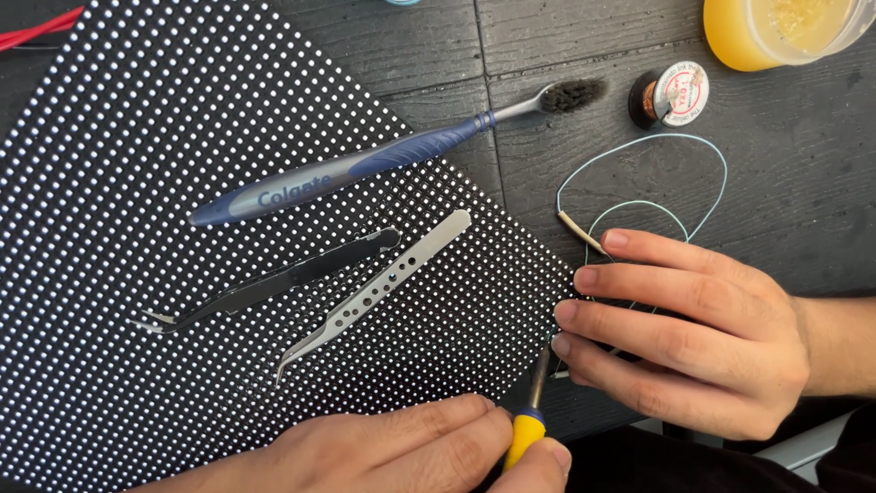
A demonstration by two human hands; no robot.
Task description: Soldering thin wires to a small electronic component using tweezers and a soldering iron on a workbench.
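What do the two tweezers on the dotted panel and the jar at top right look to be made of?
Silver perforated tweezers: likely bare steel, matte bright sheen. Black curved-tip tweezers: probably coated metal, glossy dark reflection. Amber jar: seemingly translucent plastic, since light glows through its wall.

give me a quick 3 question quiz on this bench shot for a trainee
1. True or false: the toothbrush lies wholly on the bare table, clear of the dotted panel.
2. Which hand grips the yellow-handled tool? A) left hand B) right hand C) neither
3. Fill in: between the toothbrush and the silver tweezers lie the ____ tweezers.

Key
1. False: its handle rests on the panel; only the bristle end lies over the table.
2. A. The right hand rests beside the panel's corner, over the thin blue wire.
3. black
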